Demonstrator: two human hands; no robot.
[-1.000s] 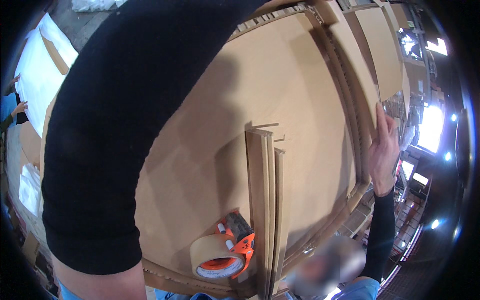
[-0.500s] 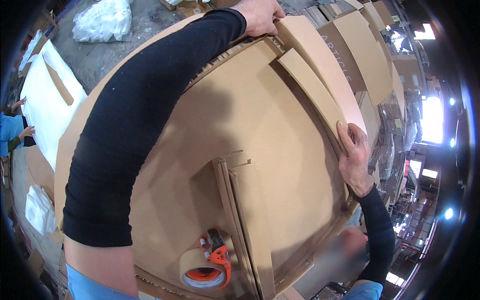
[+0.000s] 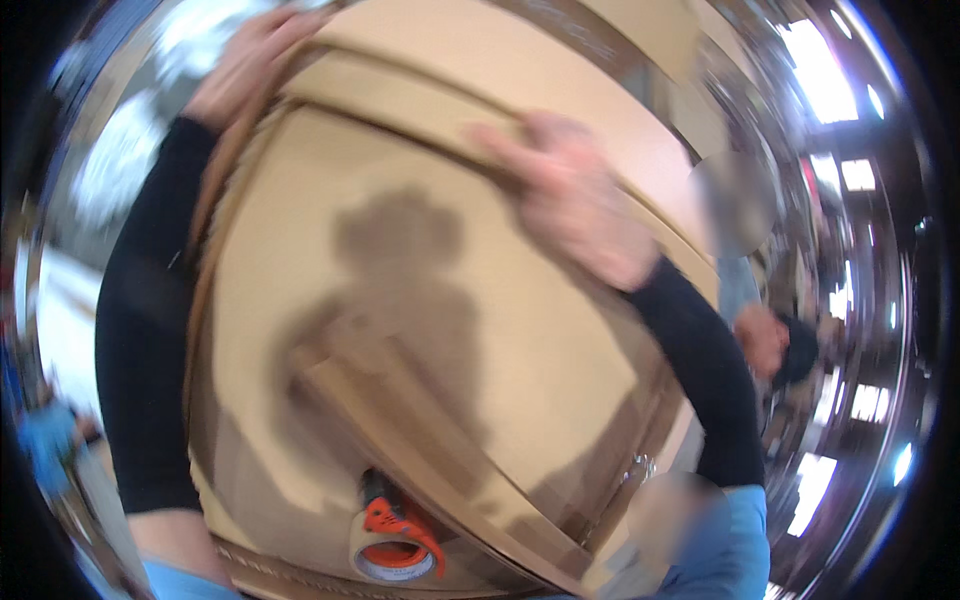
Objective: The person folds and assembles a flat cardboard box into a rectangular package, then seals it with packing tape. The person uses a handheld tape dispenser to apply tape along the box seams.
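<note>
A large brown carton [image 3: 480, 330] fills the middle of the view. My left hand [image 3: 245, 75] lies against its far left corner, fingers stretched along the edge; blur hides their tips. Over by the far wall, my right hand [image 3: 580, 195] grips a long cardboard strip [image 3: 390, 100] that runs along the inside of that wall. Some fingers are hidden behind the strip. Folded cardboard pieces [image 3: 430, 435] lie on the carton nearer to me. Beside them sits an orange and black tape dispenser [image 3: 395, 525] with a roll of tape.
A wide carton flap [image 3: 600, 90] spreads out beyond the far wall. White plastic wrapping [image 3: 125, 155] lies on the floor at left. Other people are close: one in blue [image 3: 50, 445] at left, another's hand [image 3: 762, 340] at right.
The view has turned, and the carton appears rotated in it. My right hand has shifted leftward along the cardboard strip. The strip now lies closer against the far wall.
</note>
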